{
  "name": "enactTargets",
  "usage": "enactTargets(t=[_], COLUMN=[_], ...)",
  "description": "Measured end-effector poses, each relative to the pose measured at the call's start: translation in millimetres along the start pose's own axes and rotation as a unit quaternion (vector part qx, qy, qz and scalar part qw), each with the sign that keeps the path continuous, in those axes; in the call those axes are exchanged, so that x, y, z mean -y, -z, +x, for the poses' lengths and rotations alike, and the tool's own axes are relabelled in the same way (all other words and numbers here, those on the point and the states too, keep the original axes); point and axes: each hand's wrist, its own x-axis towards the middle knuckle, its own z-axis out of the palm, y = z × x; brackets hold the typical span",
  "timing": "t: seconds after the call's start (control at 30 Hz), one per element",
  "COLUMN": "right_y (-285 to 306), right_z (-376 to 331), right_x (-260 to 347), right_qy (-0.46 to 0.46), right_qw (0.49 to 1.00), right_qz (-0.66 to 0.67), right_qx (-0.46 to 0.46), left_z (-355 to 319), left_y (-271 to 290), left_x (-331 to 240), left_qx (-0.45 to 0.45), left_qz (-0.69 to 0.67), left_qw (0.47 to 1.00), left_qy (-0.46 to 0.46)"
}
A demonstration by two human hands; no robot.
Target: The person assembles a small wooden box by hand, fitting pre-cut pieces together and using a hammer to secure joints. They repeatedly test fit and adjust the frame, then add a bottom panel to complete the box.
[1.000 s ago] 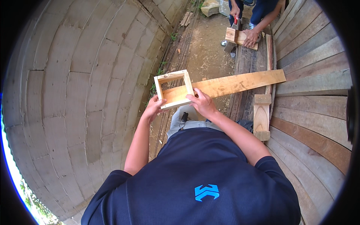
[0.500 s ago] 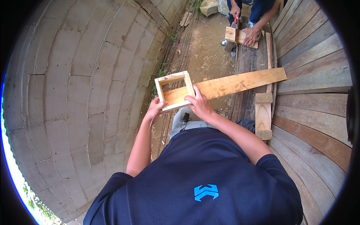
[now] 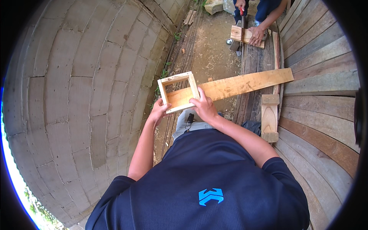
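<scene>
Between my hands is a small rectangular wooden frame [image 3: 194,87] of pale strips, held over a long wooden board [image 3: 245,83]. My left hand [image 3: 157,111] grips its near left corner, thumb on top. On the near right corner my right hand [image 3: 205,104] is closed, thumb pressed on the strip and fingers around the outer side. Through the frame's opening the board's left end shows. From there the board stretches right towards the plank wall. The fingers under the frame are partly hidden.
A person at the far right works a red-handled saw [image 3: 242,12] on a wood block [image 3: 237,33]. A wooden piece with end blocks [image 3: 269,119] stands near the plank wall [image 3: 318,82]. A block wall [image 3: 82,96] rises on my left; shavings litter the dirt ground [image 3: 209,53].
The other person's saw has shifted slightly and stands more upright over the block. My hands and the wooden frame have hardly moved.
</scene>
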Motion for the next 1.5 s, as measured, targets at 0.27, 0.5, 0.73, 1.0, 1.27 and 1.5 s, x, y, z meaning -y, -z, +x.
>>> enactTargets(t=[0.27, 0.5, 0.73, 1.0, 1.27, 1.5], right_y=[16, 45, 50, 57, 47, 53], right_z=[-2, -28, -64, -55, -31, -8], right_x=[-15, -43, -66, -58, -57, -35], right_qy=[0.023, -0.017, -0.123, -0.133, -0.156, -0.081], right_qw=[0.999, 1.0, 0.992, 0.989, 0.982, 0.99], right_qz=[0.009, -0.022, 0.011, 0.057, 0.1, -0.051], right_qx=[0.042, 0.009, -0.002, 0.043, 0.04, 0.107], left_z=[6, 12, 4, -4, -4, -7], left_y=[4, 6, 2, -1, -4, -4], left_x=[22, 39, 30, 34, 34, 38], left_qx=[-0.034, -0.048, -0.04, -0.037, -0.028, -0.026], left_qz=[0.005, -0.004, -0.017, -0.044, -0.041, -0.048], left_qw=[0.999, 0.997, 0.998, 0.997, 0.996, 0.996], left_qy=[-0.033, -0.059, -0.039, -0.049, -0.071, -0.071])
